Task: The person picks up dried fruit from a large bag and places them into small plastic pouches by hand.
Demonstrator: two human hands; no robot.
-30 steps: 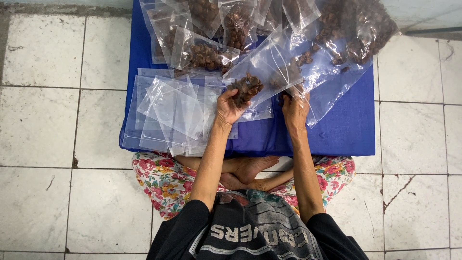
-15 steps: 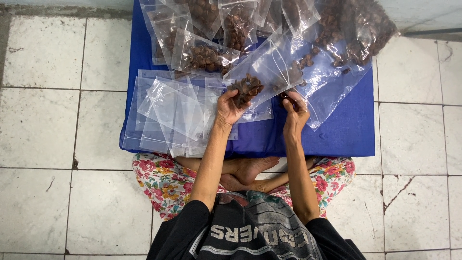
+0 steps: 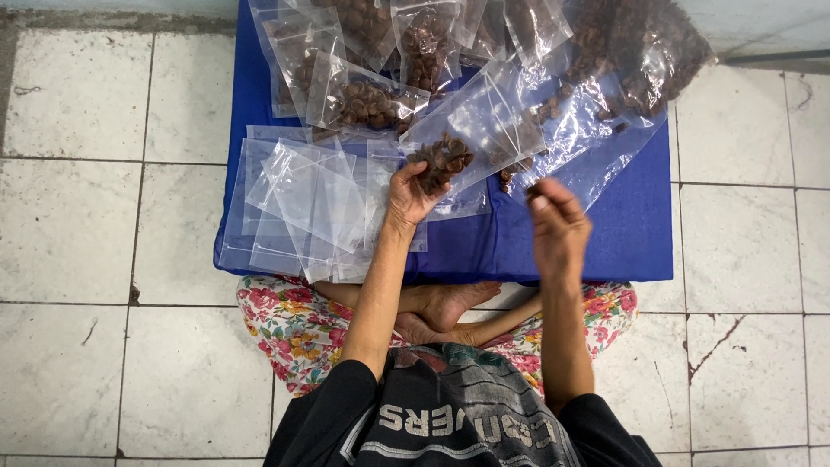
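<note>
1. A white tiled floor [image 3: 104,216] is seen at the far left, with a blue mat [image 3: 631,233] laid on it in front of a person seated cross-legged.
2. A loose heap of empty clear bags [image 3: 303,203] is spread over the left part of the mat, overlapping one another and hanging slightly over its near edge.
3. Behind the heap, several filled bags [image 3: 367,99] of brown pieces are stacked against the far edge of the mat.
4. The left hand [image 3: 411,192] is closed around the bottom of a small clear bag [image 3: 471,134], in which a clump of brown pieces [image 3: 441,158] is gathered just above the fingers; the bag is held tilted, its mouth pointing up and to the right.
5. The right hand [image 3: 558,227] is raised just right of that bag, blurred, with fingertips pinched together; something small and dark may be held between them, but this cannot be told for certain.
6. A large open bag [image 3: 622,60] of the same brown pieces lies at the far right of the mat, with a few loose pieces near its mouth.
7. Pieces could be spilled onto the mat if the small bag's mouth is allowed to sag, since it is supported only from below.
8. A piece could be dropped between the hands, the pinch being light and the bag mouth narrow.
9. The empty bags could be brushed off the mat by the left forearm, which passes directly over them.
</note>
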